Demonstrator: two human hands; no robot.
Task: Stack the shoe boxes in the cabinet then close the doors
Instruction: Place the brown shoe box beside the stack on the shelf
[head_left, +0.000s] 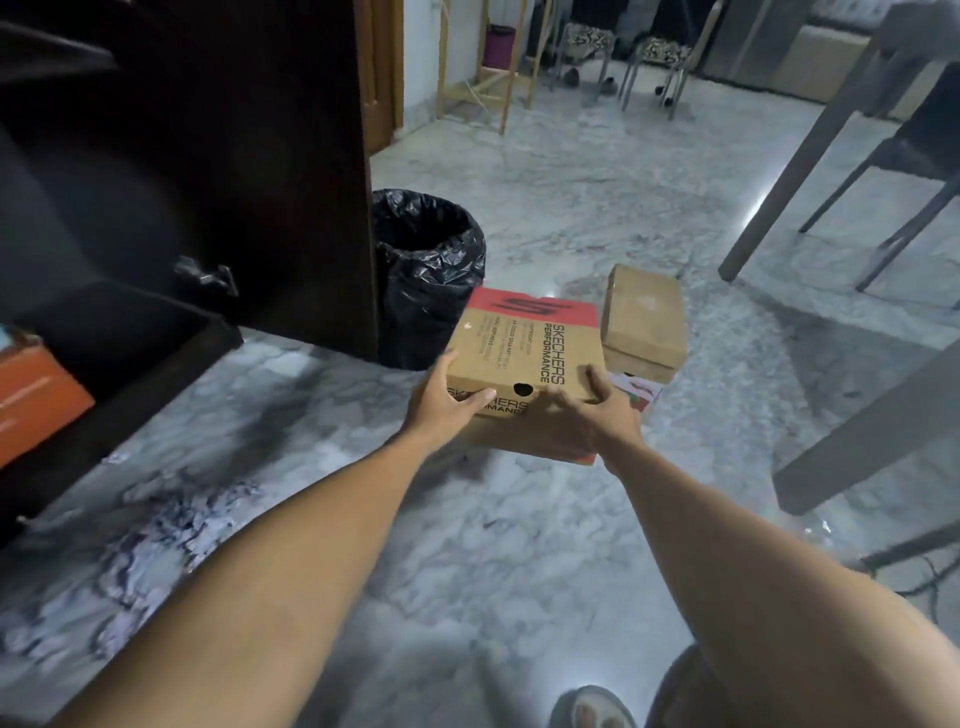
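Observation:
A brown Skechers shoe box (524, 348) with a red end sits on the marble floor, apparently atop another brown box (524, 441). My left hand (447, 405) grips its near left corner, and my right hand (608, 410) holds its near right corner. Behind it to the right, a plain brown shoe box (644, 317) rests on a white and red box (641, 392). The dark wooden cabinet (119, 364) stands at the left with its door (249, 171) swung open. An orange shoe box (36, 400) lies inside on the bottom shelf.
A bin lined with a black bag (426, 275) stands between the cabinet door and the boxes. Grey table legs (795, 171) and a bench (862, 447) are at the right. Chairs and a wooden rack stand far back. My sandalled foot (592, 706) is at the bottom.

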